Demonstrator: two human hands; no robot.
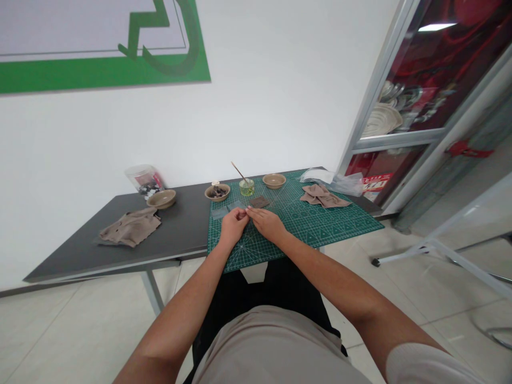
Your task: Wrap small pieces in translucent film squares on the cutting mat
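Over the green cutting mat (304, 226), my left hand (233, 226) and my right hand (267, 223) meet at the fingertips. Both are closed in a pinch; whatever lies between the fingers is too small or hidden to make out. Just beyond my right hand's fingers lies a brown square piece (259, 201). Thin greyish, see-through sheets (219, 214) lie by my left hand. Behind them stands a glass jar (247, 188) of yellow-green liquid, with a thin wooden stick leaning out. A brown bowl (217, 198) to its left holds dark pieces.
Another brown bowl (274, 182) stands at the mat's back edge. A crumpled brown cloth (323, 197) and clear plastic bags (346, 183) lie to the right. On the dark table's (80, 248) left side are a second cloth (130, 228), a bowl (162, 199) and a clear tub (144, 180).
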